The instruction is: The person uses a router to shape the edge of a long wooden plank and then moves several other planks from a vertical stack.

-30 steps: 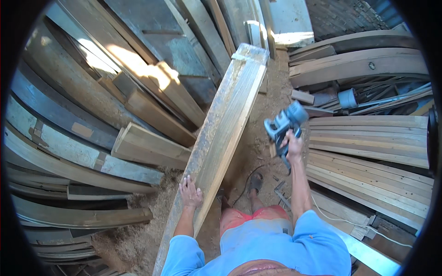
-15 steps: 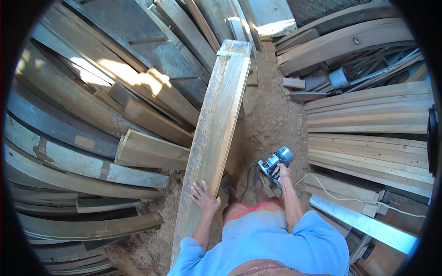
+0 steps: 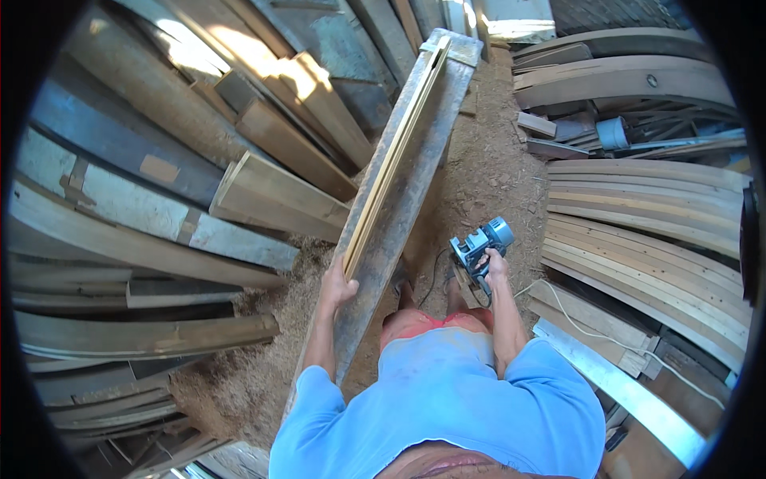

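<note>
A long wooden board (image 3: 390, 168) is tilted up on its narrow edge, its pale edge facing me. It rests along a worn grey plank bench (image 3: 427, 148) that runs away from me. My left hand (image 3: 339, 286) is closed round the near part of the board, thumb on top. Off to the right of the bench, my right hand (image 3: 492, 262) grips the handle of a blue-grey power router (image 3: 485, 238) with a round motor housing. The router is held low beside my legs, apart from the board, and its underside is hidden.
Stacked planks (image 3: 646, 199) line the right side, with a pale cord (image 3: 594, 329) across the nearer ones. More boards (image 3: 152, 199) fan out on the left. Sawdust covers the dirt floor (image 3: 499, 184). A light-coloured beam (image 3: 622, 391) lies near my right side.
The board has gone from lying flat to standing on its edge. My left hand, flat on its face before, now grips it. The router stays in my right hand.
</note>
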Demonstrator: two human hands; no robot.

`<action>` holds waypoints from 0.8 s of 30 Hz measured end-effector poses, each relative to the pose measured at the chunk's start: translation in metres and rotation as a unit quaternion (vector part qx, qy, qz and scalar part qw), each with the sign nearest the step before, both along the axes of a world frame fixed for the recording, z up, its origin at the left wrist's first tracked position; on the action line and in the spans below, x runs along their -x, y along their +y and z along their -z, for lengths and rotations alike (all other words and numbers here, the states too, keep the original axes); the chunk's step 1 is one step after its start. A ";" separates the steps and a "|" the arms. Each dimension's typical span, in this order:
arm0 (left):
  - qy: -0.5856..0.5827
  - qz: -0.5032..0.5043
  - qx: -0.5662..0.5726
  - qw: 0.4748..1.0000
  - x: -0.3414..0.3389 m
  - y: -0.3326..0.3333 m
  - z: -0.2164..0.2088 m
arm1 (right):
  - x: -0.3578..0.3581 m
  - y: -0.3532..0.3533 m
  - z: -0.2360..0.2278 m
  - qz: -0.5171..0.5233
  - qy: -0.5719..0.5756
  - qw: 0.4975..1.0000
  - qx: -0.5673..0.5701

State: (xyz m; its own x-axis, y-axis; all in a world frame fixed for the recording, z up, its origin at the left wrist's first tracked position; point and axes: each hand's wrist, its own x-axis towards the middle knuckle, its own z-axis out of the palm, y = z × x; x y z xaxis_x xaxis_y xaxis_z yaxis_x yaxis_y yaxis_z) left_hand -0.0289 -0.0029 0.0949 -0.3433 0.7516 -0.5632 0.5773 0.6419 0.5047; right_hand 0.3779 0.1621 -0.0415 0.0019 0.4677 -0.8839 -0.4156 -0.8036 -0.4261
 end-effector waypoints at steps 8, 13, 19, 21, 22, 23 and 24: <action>0.013 -0.007 -0.021 1.000 0.007 -0.009 0.016 | 0.029 -0.008 -0.005 -0.013 0.040 0.999 0.004; -0.049 -0.095 -0.176 0.979 0.007 -0.010 0.025 | 0.044 -0.012 -0.011 -0.030 0.029 0.999 -0.011; -0.066 -0.056 -0.145 0.986 0.013 -0.008 0.017 | 0.057 -0.008 -0.025 -0.017 0.026 0.999 -0.036; -0.067 -0.046 -0.149 0.986 0.017 -0.011 0.017 | 0.057 -0.005 -0.029 -0.017 0.030 0.998 -0.046; -0.070 -0.041 -0.140 0.987 0.020 -0.016 0.019 | 0.059 -0.004 -0.032 -0.022 0.038 0.997 -0.063; -0.073 -0.039 -0.127 0.988 0.021 -0.025 0.019 | 0.062 -0.005 -0.039 -0.024 0.048 0.996 -0.070; -0.089 -0.046 -0.099 0.990 0.023 -0.036 0.018 | 0.066 -0.006 -0.045 -0.028 0.057 0.995 -0.078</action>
State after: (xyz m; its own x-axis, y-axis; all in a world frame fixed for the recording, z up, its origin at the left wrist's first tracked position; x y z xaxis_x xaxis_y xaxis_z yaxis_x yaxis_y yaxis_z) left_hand -0.0517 -0.0384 0.0767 -0.3239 0.8233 -0.4662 0.4120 0.5663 0.7138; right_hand 0.3119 0.1563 0.0032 -0.1250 0.5950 -0.7939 -0.4246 -0.7553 -0.4992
